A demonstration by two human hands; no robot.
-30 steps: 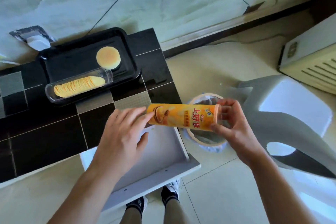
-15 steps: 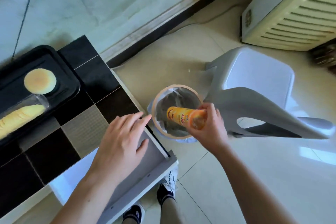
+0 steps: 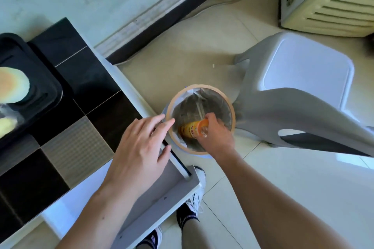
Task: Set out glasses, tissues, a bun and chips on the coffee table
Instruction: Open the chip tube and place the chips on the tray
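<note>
Black-tiled coffee table (image 3: 85,95) takes the left of the view, its white drawer (image 3: 162,192) pulled out below the near edge. Beside it on the floor: grey plastic stool (image 3: 299,79), then a round bin (image 3: 230,105) lined with a bag, standing just off the table's corner.

Step in hand, as I judge it — getting rid of the chip can once the chips are out on the tray. Right hand (image 3: 217,134) is down inside the bin mouth, fingers wrapped around the top end of the yellow can (image 3: 191,129), which slants into the liner. Grip closed; can not let go yet. Left hand (image 3: 141,147) hangs over the table corner and drawer, fingers spread and slack, nothing in it.

Black tray (image 3: 40,79) at the table's left edge holds the bun (image 3: 12,85); a pale sliver of the chips (image 3: 7,128) shows at the frame edge, the rest cut off. Bin seems to hold only the liner and the can. Drawer looks bare where visible.

Next move likely calls for releasing the can, then shutting the drawer. Glasses and tissues not in sight.
</note>
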